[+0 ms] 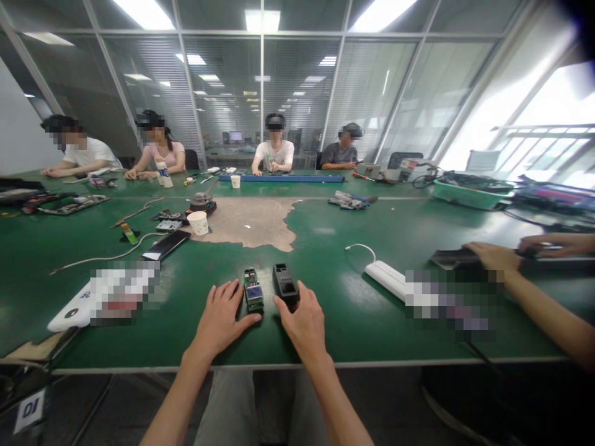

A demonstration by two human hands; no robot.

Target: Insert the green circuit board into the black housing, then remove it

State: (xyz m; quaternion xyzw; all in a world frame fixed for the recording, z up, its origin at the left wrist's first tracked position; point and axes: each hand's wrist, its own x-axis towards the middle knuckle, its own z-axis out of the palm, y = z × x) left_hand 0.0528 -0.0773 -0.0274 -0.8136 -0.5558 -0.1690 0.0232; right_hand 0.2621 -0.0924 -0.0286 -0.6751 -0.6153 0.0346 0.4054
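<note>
"Where's the board [253, 291]?"

"It's on the green table [339, 334], in front of the person, between the two hands. The black case [285, 285] is just to the right of the board, and I see a gap between them."

"What are the fingers doing?"

"The right hand [304, 317] has the near end of the case, with the thumb on one side and fingers on the other. The left hand [222, 314] is loose and spread out, just left of the board, with its thumb by the board's near end. I can't tell if it touches."

"So what part of the job is this?"

"It looks to me like they're setting two bits side by side. If the board has to come up, the left hand needs to pinch its sides, softly, because the little parts on top are bare."

"Is there room to move?"

"I think so. Past the board, green goes on up to a tan patch [253, 220]. A white strip [388, 279] is well off to the board's right, and a helper's hand [499, 260] is farther that way. A white thing [69, 314], partly blurred, is well off to the board's left. The table's edge is on the near side of the board, so pulling it back too far could drop it."
</note>
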